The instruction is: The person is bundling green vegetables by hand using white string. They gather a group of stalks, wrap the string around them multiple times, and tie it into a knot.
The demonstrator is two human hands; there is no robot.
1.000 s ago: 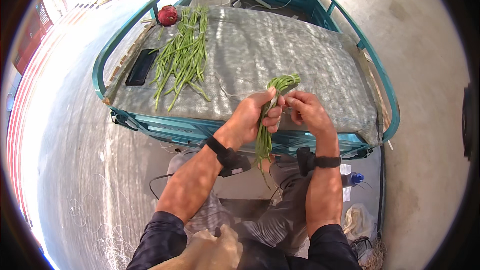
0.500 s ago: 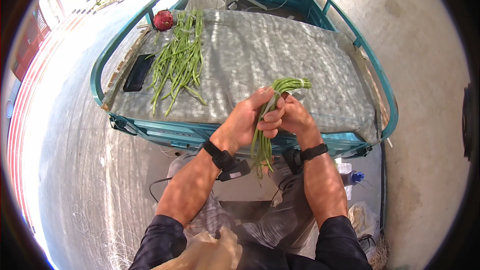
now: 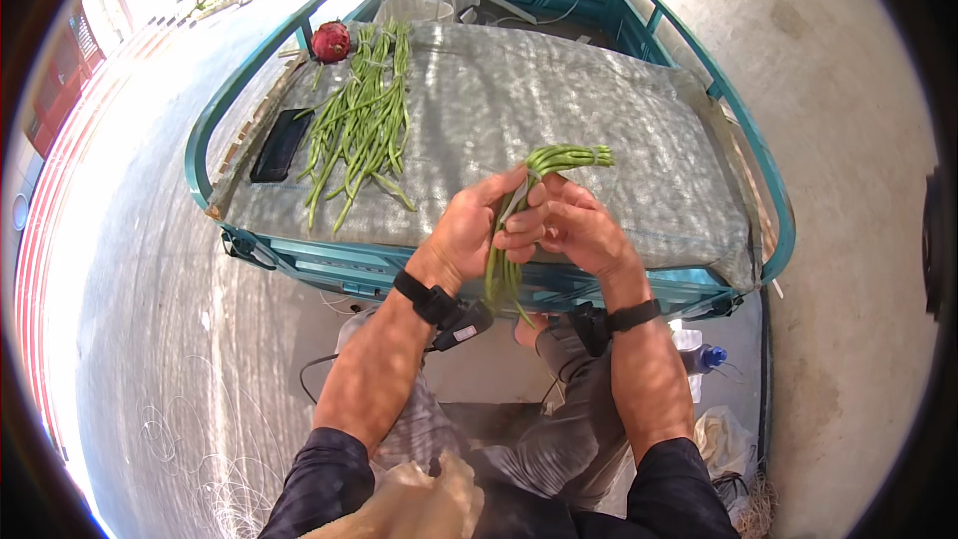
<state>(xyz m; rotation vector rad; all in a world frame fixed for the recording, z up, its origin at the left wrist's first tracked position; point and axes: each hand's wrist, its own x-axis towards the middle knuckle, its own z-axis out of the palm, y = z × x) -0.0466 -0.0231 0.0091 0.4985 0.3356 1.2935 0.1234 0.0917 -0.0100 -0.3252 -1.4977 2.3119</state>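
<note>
In the head view, the left hand (image 3: 474,225) is grasping a bunch of green long beans (image 3: 564,157), its thumb pressing from above and its fingers wrapping around the stalks. The bunch is hanging over the near edge of a grey cover (image 3: 499,90), its upper end bending toward the right and its thin tips dangling below the fingers. A pale band (image 3: 602,156) is circling the bent end, and a whitish strip (its full run is hiding behind the fingers) is showing along the stalks. The right hand (image 3: 591,230) is curling its fingers just beside the left fingers, close against the bunch; whether it is pinching anything, I cannot tell. Dark straps are circling both wrists. Farther left on the cover, a loose spread of more beans (image 3: 364,130) is lying between a dark phone (image 3: 280,146) and the open middle, with a round red fruit (image 3: 330,42) sitting near its top. A teal cart rail (image 3: 740,130) is curving around the cover, and a blue-capped bottle (image 3: 712,356) is resting low beside the right forearm.
</note>
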